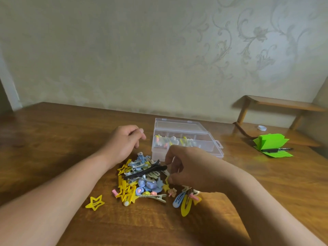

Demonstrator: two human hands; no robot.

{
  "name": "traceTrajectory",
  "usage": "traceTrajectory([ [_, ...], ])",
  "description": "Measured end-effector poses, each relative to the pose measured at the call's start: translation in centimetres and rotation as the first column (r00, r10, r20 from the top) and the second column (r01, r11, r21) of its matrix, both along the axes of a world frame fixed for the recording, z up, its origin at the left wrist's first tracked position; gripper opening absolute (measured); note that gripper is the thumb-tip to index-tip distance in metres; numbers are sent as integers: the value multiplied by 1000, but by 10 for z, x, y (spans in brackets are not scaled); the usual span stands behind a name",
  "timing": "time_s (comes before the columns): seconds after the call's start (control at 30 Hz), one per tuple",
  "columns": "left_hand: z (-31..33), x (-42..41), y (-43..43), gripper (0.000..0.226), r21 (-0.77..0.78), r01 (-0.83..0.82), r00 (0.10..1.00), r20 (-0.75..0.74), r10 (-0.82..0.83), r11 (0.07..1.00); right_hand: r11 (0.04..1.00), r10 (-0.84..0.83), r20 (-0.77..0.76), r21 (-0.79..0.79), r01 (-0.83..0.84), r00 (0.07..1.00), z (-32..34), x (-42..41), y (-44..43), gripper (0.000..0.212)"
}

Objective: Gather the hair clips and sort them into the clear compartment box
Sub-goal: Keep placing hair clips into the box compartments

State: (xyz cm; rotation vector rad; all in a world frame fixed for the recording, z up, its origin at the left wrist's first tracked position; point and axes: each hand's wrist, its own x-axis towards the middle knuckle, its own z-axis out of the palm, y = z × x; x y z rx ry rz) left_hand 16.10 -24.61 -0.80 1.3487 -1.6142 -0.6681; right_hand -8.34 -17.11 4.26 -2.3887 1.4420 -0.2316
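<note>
A pile of hair clips point(142, 180) lies on the wooden table: yellow stars, blue and silver clips, and a long black clip point(147, 171) across the top. One yellow star clip point(95, 202) sits apart at the left. Blue point(178, 200) and yellow point(186, 207) snap clips lie at the right. Just behind the pile stands the clear compartment box point(215, 145), lid open, with small clips in its back compartments. My left hand point(124, 141) hovers left of the box, fingers loosely curled and holding nothing. My right hand point(193, 167) is over the pile's right edge, fingertips curled down among the clips; any grip is hidden.
Green folded paper point(271, 142) with a black pen point(276, 149) on it lies at the right. A small white cap point(262, 128) sits behind it, under a low wooden shelf point(284, 103). A patterned wall borders the table's far edge.
</note>
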Motion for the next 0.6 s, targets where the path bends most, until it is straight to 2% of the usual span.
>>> traceTrajectory([
  [0.2,1,0,3,36,7,8,1000,-1,-8,1000,1000,-3,-80,13,4,997,5,-4,2,32],
  [0.3,2,-1,4,35,15,13,1000,-2,-13,1000,1000,1,-52,19,0,999,7,-8,1,25],
  [0.43,4,-2,5,34,22,11,1000,5,-11,1000,1000,21,118,20,-23,993,12,-21,-5,7],
  [0.5,3,-1,5,34,19,14,1000,7,-14,1000,1000,15,239,10,-18,971,15,-29,-8,7],
  [0.6,2,-1,3,34,14,12,1000,4,-12,1000,989,-98,473,-56,140,876,23,-36,-21,3],
])
